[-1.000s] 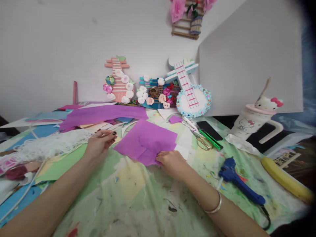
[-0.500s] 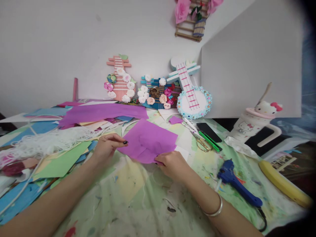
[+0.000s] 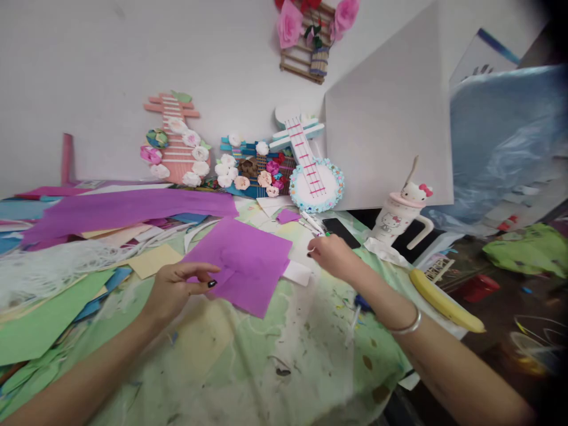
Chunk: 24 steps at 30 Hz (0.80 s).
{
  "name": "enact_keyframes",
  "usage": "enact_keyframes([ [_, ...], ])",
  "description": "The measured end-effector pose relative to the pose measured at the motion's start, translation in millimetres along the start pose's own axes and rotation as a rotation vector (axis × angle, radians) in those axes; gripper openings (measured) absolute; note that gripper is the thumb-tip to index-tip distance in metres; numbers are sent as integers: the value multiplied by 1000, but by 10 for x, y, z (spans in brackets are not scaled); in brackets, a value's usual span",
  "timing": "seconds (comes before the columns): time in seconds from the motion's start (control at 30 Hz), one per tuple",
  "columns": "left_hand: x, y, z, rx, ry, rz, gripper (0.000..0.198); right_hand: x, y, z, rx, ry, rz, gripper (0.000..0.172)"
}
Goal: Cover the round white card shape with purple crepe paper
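Note:
A square purple paper sheet (image 3: 248, 260) lies on the paint-stained green table cover (image 3: 248, 355). My left hand (image 3: 175, 287) rests at the sheet's near left corner, thumb and forefinger pinched on its edge. My right hand (image 3: 332, 257), with a silver bangle (image 3: 408, 325) on the wrist, is off the sheet to the right. Its fingers curl down over the spot where the scissors lay. A green tool tip (image 3: 327, 234) and white pens (image 3: 310, 222) poke out just beyond it. What the fingers close on is hidden.
A long purple strip (image 3: 124, 210), coloured sheets (image 3: 39, 313) and white netting (image 3: 53, 266) cover the left. Paper-flower guitar crafts (image 3: 177, 139) lean on the wall. On the right are a phone (image 3: 341, 231), cartoon mug (image 3: 397, 216), banana (image 3: 444, 302), partly hidden blue glue gun (image 3: 361, 303) and white board (image 3: 390, 130).
My right hand has let go of the purple sheet's near edge and moved right and away to the tools. My left hand has reached the sheet's corner. The view swung right.

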State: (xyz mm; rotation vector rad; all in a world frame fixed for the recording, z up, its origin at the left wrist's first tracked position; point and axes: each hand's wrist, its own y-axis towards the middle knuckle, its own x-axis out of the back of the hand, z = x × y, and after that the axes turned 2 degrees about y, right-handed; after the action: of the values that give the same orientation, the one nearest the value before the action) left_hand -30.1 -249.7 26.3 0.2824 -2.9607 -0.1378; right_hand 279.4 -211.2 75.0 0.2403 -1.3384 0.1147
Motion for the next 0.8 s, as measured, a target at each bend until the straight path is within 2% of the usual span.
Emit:
enact_keyframes([
  [0.1,-39,-29,82,-112,121,33,36,108,205,-440,-131,-178,54,16],
  [0.17,-85,-60,164,-255,222,69,30,107,300,-683,-206,-259,81,18],
  [0.23,-151,-112,237,-458,310,171,25,48,362,-871,-258,-310,105,24],
  [0.3,-230,-182,284,-659,412,309,27,-45,412,-1007,-290,-335,126,32],
  [0.37,-303,-252,301,-784,535,429,35,-140,464,-1101,-303,-342,140,34],
  [0.43,-352,-295,303,-840,644,505,40,-212,525,-1163,-298,-340,146,34],
  [0.5,-364,-300,306,-861,703,517,39,-251,585,-1204,-285,-330,148,31],
  [0.63,-317,-247,344,-932,780,466,34,-242,641,-1253,-270,-293,135,23],
  [0.8,-322,-236,353,-1214,975,354,32,-124,532,-1205,-316,-221,66,27],
])
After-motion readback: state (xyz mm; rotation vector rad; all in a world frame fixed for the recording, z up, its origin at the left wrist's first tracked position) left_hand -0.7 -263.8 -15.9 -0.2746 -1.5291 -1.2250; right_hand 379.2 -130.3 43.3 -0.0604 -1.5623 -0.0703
